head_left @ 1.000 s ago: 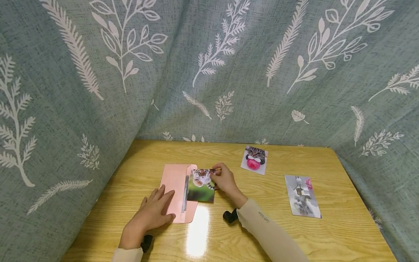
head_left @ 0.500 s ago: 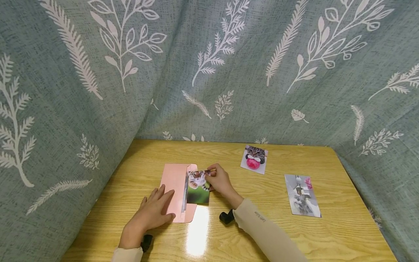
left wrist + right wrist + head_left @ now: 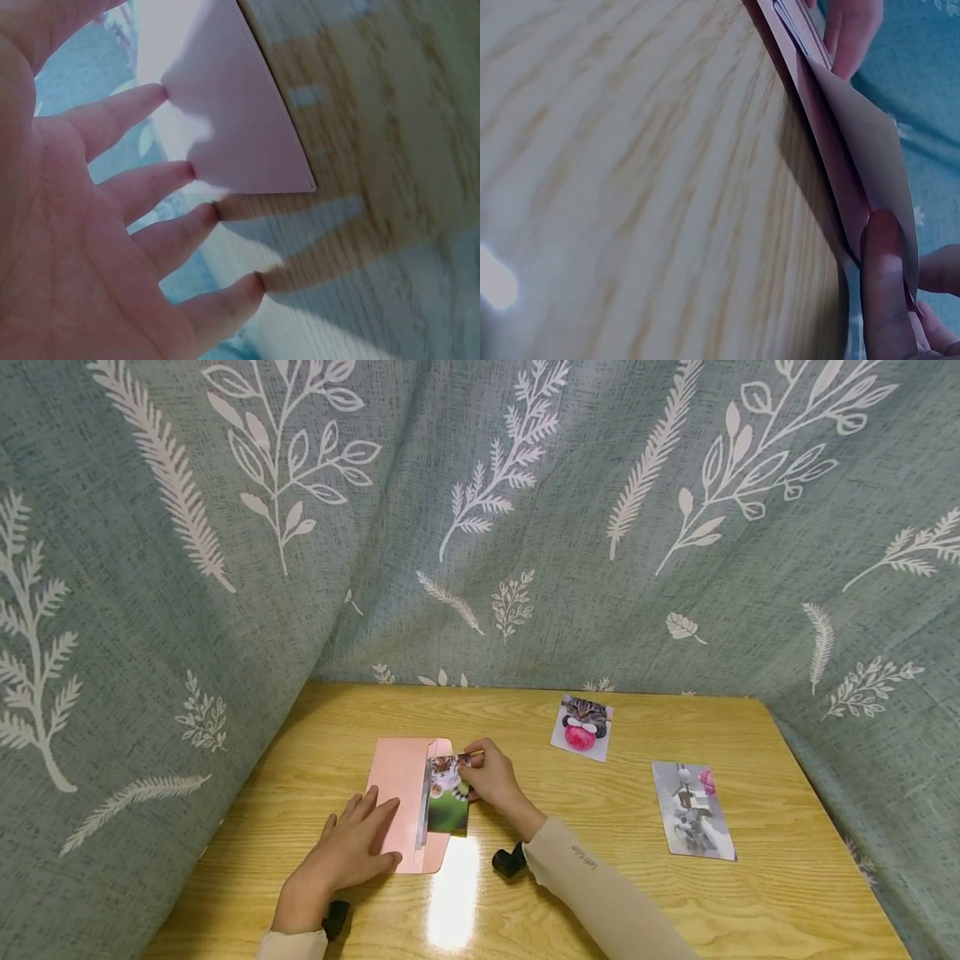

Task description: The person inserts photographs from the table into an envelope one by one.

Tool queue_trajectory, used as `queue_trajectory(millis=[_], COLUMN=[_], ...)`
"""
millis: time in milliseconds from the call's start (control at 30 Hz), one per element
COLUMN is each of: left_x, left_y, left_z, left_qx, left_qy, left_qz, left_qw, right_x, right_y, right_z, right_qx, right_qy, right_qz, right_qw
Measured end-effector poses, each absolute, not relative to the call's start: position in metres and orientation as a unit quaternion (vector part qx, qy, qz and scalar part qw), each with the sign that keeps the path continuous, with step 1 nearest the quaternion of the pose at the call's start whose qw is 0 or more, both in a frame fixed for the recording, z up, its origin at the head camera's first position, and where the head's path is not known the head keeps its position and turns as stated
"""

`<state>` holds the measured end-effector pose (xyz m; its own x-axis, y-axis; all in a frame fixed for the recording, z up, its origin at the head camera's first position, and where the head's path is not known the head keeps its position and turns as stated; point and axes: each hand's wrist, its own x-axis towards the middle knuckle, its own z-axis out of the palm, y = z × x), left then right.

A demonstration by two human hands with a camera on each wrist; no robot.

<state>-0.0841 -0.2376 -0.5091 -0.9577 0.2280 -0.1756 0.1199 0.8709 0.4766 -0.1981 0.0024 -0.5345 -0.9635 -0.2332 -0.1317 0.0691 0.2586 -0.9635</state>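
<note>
A pink envelope lies on the table with its flap side facing right, and a greyish strip shows along its mouth. My left hand rests on its left part with fingers spread; in the left wrist view those fingertips touch the pink paper and the wood beside it. Between thumb and fingers my right hand pinches the right edge of a tiger-cub photo. The photo's left edge is at the envelope's mouth, part of it hidden there. In the right wrist view the photo stands tilted above the flap.
A cat photo with a pink ball lies toward the back of the wooden table. Farther right is a grey photo with a pink flower. A patterned curtain hangs behind and at both sides.
My right hand has moved left with the tiger photo, and less of the picture shows outside the envelope. The left hand and envelope have stayed in place.
</note>
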Motion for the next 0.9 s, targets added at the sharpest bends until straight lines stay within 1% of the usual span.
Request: queue_trajectory(millis=[300, 900], left_x=[-0.083, -0.083], left_y=[-0.237, -0.238], left_z=[-0.510, -0.508], left_qx=[0.086, 0.083], left_qy=[0.959, 0.957], left_qz=[0.246, 0.252], left_qw=[0.115, 0.117], right_x=[-0.197, -0.198], right_y=[-0.007, -0.023], right_z=[-0.533, -0.535], right_qx=[-0.051, -0.059], right_qy=[0.780, 0.787], right_qz=[-0.609, -0.600], right_qw=[0.133, 0.131])
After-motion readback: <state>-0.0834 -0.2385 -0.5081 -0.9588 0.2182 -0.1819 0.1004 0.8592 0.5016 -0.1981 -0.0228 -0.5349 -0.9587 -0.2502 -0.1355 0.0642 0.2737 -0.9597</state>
